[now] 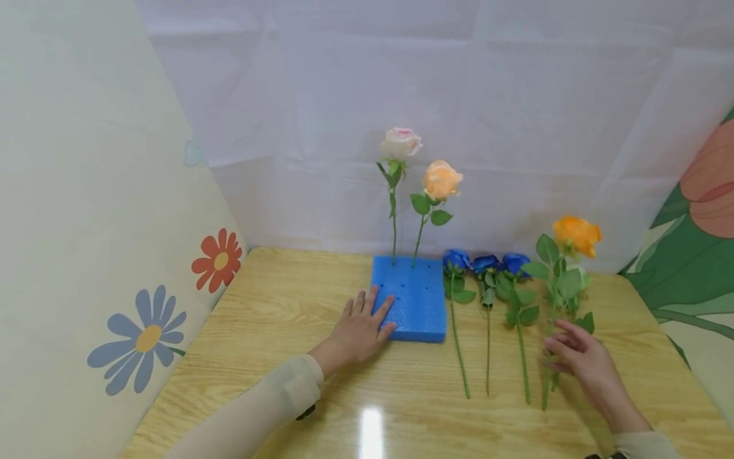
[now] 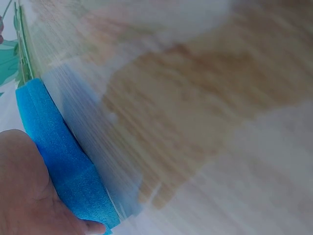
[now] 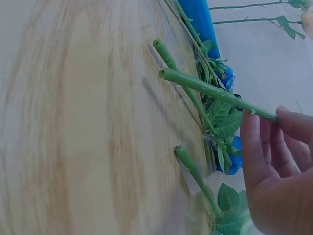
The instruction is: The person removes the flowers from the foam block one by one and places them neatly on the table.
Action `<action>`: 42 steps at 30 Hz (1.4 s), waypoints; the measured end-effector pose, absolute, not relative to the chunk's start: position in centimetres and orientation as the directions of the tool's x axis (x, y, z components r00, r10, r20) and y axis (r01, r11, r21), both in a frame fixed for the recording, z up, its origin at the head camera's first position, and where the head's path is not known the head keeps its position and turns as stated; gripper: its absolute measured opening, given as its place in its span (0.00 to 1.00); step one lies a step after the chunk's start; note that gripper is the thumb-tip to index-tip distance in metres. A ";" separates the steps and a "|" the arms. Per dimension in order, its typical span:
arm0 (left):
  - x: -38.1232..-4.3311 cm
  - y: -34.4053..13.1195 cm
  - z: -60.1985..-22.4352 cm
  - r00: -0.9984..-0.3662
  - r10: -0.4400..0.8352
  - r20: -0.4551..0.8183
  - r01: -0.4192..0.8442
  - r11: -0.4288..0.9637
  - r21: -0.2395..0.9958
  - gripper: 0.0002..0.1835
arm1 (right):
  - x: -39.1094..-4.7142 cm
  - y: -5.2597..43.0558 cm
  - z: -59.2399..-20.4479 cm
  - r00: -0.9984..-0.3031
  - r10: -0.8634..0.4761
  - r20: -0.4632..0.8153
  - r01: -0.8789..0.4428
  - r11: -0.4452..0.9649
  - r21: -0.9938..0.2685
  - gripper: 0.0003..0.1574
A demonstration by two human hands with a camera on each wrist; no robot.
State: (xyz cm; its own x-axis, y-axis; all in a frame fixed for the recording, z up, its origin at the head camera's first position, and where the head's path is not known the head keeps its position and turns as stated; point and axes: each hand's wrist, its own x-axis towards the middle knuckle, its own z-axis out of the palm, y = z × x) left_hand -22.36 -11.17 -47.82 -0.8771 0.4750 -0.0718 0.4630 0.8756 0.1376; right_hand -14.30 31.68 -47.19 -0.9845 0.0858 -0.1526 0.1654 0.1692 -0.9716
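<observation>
My left hand (image 1: 357, 331) rests with spread fingers on the left edge of a blue foam block (image 1: 415, 312). In the left wrist view, the thumb lies along the block's side. Two roses stand upright in the block's back holes: a pale pink one (image 1: 400, 143) and a peach one (image 1: 442, 180). At the right, my right hand (image 1: 587, 370) pinches the green stem of an orange rose (image 1: 578, 236) between thumb and fingers. The right wrist view shows this stem (image 3: 210, 89) lifted off the table, its cut end pointing away from the hand.
Three blue roses (image 1: 457, 259) lie side by side right of the block, stems toward me. A whitish rose (image 1: 583, 278) lies partly hidden behind the orange one. Small holes dot the block's top. A white cloth (image 1: 321, 127) hangs behind the wooden table (image 1: 298, 287).
</observation>
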 end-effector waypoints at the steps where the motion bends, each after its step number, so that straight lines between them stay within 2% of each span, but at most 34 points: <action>1: -22.4 -11.2 -47.8 -0.877 0.475 -0.075 0.463 0.876 0.137 0.35 | -14.3 31.7 -47.2 -0.984 0.087 -0.156 0.169 0.158 -0.973 0.44; 6: -22.4 -11.2 -48.0 -0.878 0.474 -0.069 0.463 0.876 0.133 0.36 | -14.4 32.1 -47.5 -0.983 0.080 -0.165 0.174 0.124 -0.977 0.41; 13: -22.4 -11.2 -48.2 -0.877 0.477 -0.062 0.466 0.874 0.134 0.36 | -14.4 32.8 -48.1 -0.976 0.059 -0.208 0.215 0.179 -0.960 0.46; 17: -22.4 -11.3 -48.2 -0.875 0.481 -0.058 0.471 0.872 0.131 0.35 | -14.6 33.1 -48.3 -0.968 0.070 -0.242 0.250 0.154 -0.956 0.44; 24: -22.6 -11.4 -48.7 -0.876 0.480 -0.055 0.471 0.873 0.128 0.35 | -14.7 33.4 -48.5 -0.960 0.054 -0.276 0.281 0.137 -0.950 0.50; 28: -22.7 -11.4 -48.9 -0.875 0.483 -0.045 0.474 0.871 0.126 0.35 | -14.9 33.4 -48.6 -0.952 0.054 -0.302 0.306 0.115 -0.945 0.49; 42: -22.7 -11.3 -48.7 -0.878 0.471 -0.087 0.460 0.880 0.117 0.36 | -16.1 33.4 -48.3 -0.935 0.062 -0.350 0.352 0.285 -0.892 0.46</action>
State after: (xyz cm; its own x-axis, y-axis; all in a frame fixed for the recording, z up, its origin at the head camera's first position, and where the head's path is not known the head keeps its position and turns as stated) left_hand -22.67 -11.29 -48.66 -0.8778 0.4709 -0.0873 0.4605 0.8800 0.1167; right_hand -16.09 33.44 -48.30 -0.9348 0.0616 -0.3497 0.3523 0.2846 -0.8916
